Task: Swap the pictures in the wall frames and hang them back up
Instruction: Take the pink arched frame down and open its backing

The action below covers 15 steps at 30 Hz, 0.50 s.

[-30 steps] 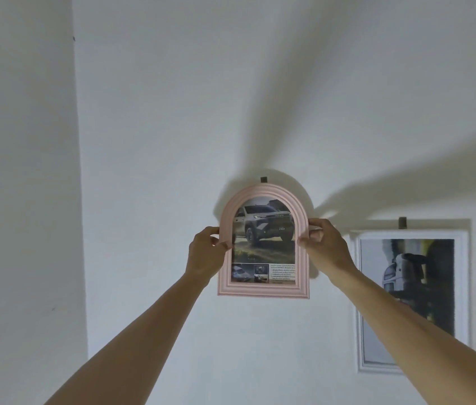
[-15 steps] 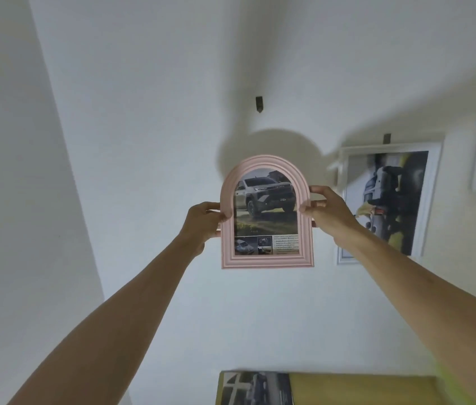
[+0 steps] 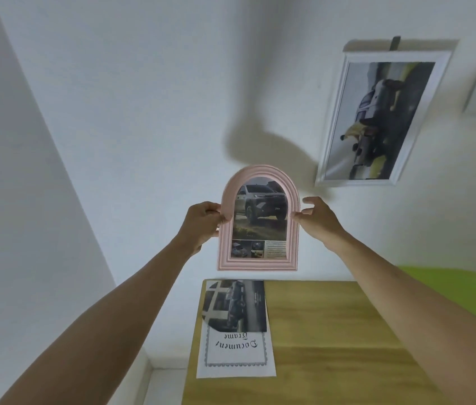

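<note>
- We hold the pink arched frame (image 3: 258, 220) off the wall: left hand (image 3: 203, 222) pinches its left edge, right hand (image 3: 317, 219) its right.
- Risk: fingertip-only grips may let it slip onto the wooden table (image 3: 333, 331) below both hands.

A single head-worn camera is looking forward and slightly up at the wall (image 3: 143, 97), close in. It is taking in both outstretched arms and the table (image 3: 333, 331) edge below.

Pink arched frame (image 3: 258, 260) matt, ridged; table (image 3: 333, 340) wood-grain; insert sheet (image 3: 235, 358) paper.
</note>
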Tool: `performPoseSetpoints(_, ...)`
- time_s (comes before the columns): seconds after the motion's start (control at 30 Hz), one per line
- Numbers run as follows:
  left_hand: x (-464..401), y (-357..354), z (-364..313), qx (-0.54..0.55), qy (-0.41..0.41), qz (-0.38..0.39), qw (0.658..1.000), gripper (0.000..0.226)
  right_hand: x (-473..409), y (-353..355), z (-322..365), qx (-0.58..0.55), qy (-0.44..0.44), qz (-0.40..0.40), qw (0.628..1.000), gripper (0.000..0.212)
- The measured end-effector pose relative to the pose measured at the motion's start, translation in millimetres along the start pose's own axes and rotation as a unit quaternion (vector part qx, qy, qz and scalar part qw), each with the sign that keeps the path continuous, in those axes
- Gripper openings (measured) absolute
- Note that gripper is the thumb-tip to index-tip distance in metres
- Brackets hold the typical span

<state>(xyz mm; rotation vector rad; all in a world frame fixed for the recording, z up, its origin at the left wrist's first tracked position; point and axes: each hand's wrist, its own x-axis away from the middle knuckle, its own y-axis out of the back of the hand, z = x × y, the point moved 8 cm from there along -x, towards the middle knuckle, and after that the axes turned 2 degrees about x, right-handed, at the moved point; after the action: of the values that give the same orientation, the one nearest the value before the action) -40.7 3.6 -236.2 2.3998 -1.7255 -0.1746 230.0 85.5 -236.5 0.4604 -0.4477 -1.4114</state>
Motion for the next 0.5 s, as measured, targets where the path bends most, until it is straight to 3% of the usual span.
performPoseSetpoints(0.17,10,-7,20,-0.077,-0.035,-0.042,0.996,0.028,13,-17,6,0.079,0.039,0.003,0.996,0.056)
performPoseSetpoints(0.33,32,-36,27,-0.149,-0.084,-0.025,0.985,0.024,22,-46,16,-0.011,0.024,0.060,0.998,0.053)
performPoseSetpoints(0.4,43,-53,30,-0.165,-0.102,-0.002,0.981,0.018,25,-54,19,-0.048,0.010,0.060,0.997,0.043)
performPoseSetpoints(0.5,57,-77,34,-0.210,-0.128,0.015,0.969,0.014,27,-58,16,-0.079,-0.014,0.042,0.996,0.048)
